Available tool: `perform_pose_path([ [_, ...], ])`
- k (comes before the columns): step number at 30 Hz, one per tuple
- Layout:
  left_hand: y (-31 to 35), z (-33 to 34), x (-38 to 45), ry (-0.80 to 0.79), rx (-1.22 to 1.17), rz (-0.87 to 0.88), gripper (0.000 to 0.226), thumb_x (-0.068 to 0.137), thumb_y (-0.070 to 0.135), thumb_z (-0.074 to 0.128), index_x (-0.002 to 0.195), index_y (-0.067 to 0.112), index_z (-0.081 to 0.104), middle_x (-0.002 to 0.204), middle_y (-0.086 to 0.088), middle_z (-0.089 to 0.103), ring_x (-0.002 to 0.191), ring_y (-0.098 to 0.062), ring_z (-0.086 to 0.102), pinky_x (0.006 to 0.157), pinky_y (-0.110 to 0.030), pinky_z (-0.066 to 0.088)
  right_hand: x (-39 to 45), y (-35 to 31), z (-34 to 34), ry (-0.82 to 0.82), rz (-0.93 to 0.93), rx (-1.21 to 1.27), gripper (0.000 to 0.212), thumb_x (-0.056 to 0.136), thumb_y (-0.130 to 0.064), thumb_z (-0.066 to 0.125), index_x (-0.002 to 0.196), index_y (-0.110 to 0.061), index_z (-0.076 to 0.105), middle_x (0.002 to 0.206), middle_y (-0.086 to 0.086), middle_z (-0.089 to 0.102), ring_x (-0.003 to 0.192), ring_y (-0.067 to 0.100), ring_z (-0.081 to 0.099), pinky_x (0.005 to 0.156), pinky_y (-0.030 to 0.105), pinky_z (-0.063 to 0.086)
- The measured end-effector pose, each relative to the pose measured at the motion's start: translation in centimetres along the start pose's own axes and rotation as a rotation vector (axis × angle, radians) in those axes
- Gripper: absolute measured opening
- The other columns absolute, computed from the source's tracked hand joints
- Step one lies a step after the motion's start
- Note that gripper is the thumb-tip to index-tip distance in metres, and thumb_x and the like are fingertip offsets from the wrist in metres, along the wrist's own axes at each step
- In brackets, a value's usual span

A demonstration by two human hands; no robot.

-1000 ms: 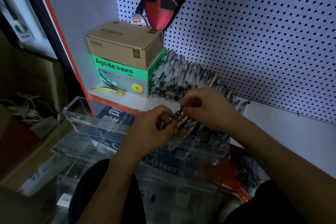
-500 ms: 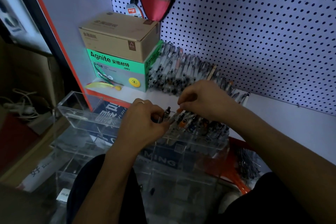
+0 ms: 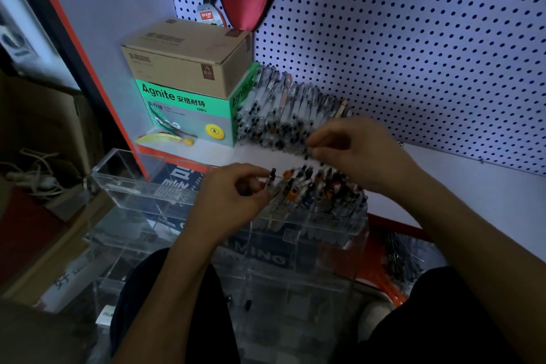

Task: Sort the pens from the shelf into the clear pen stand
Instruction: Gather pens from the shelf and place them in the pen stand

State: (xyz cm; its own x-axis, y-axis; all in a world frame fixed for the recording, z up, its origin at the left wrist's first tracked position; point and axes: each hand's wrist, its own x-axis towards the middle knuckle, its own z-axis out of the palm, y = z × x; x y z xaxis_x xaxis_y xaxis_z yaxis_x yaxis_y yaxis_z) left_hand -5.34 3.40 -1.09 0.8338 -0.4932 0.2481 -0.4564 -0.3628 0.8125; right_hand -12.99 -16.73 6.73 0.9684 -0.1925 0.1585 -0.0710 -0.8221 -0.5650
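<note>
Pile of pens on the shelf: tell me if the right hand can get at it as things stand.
Probably yes. The right hand hovers right at the near edge of the pile of pens, with nothing between them.

left hand (image 3: pixel 233 195): fingers curled, pinching | right hand (image 3: pixel 357 151): fingers curled

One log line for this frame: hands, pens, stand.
left hand: pinches dark-capped pen over clear acrylic pen stand | right hand: fingers curled at shelf pen pile, grip unclear | stand: right compartment filled
</note>
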Motion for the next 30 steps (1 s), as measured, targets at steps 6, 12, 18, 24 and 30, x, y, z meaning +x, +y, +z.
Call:
perform_pose_path([
  [6,4.0,-0.2,0.5,0.032,-0.198,0.189,0.02,0.086,0.007,0.072,0.097,0.023,0.072,0.075,0.002,0.069,0.074,-0.01,0.066,0.073,-0.018,0.053,-4.3,3.0,-2.9,0.19,0.088,0.14,0.01,0.092,-0.023,0.067,0.099,-0.03,0.069,0.092,-0.017,0.068,0.084,-0.007,0.062,0.072,0.003,0.045],
  [12,9.5,2.0,4.5,-0.226,-0.052,0.246,0.011,0.089,0.019,0.069,0.097,0.024,0.073,0.078,0.01,0.07,0.071,-0.003,0.064,0.066,-0.018,0.052,-4.9,6.6,-4.9,0.319,0.244,0.295,0.007,0.094,-0.02,0.066,0.094,-0.025,0.07,0.088,-0.005,0.071,0.082,0.006,0.066,0.08,0.025,0.051],
  [18,13.0,7.3,9.4,-0.485,0.267,0.247,0.014,0.095,0.026,0.062,0.106,0.022,0.07,0.081,0.015,0.062,0.071,0.001,0.06,0.065,-0.016,0.047,-3.6,12.8,-4.8,0.283,0.45,0.281,0.009,0.096,-0.018,0.062,0.09,-0.017,0.07,0.093,0.003,0.07,0.082,0.017,0.065,0.083,0.039,0.052],
  [24,13.7,13.2,13.7,-0.63,0.522,0.265,0.017,0.096,0.022,0.059,0.107,0.016,0.071,0.081,0.013,0.057,0.072,-0.002,0.054,0.068,-0.022,0.046,-1.8,17.8,-3.0,0.019,0.473,0.008,0.031,0.098,-0.009,0.05,0.126,-0.013,0.062,0.131,0.015,0.06,0.075,0.018,0.056,0.06,0.016,0.038],
  [30,13.1,19.8,16.9,-0.755,0.753,0.265,0.009,0.087,0.015,0.061,0.077,0.014,0.062,0.082,-0.008,0.059,0.07,-0.021,0.052,0.068,-0.035,0.051,-0.1,20.1,-2.2,-0.113,0.469,-0.099,0.027,0.096,-0.015,0.051,0.121,-0.014,0.06,0.128,0.016,0.058,0.105,0.032,0.057,0.087,0.035,0.049],
])
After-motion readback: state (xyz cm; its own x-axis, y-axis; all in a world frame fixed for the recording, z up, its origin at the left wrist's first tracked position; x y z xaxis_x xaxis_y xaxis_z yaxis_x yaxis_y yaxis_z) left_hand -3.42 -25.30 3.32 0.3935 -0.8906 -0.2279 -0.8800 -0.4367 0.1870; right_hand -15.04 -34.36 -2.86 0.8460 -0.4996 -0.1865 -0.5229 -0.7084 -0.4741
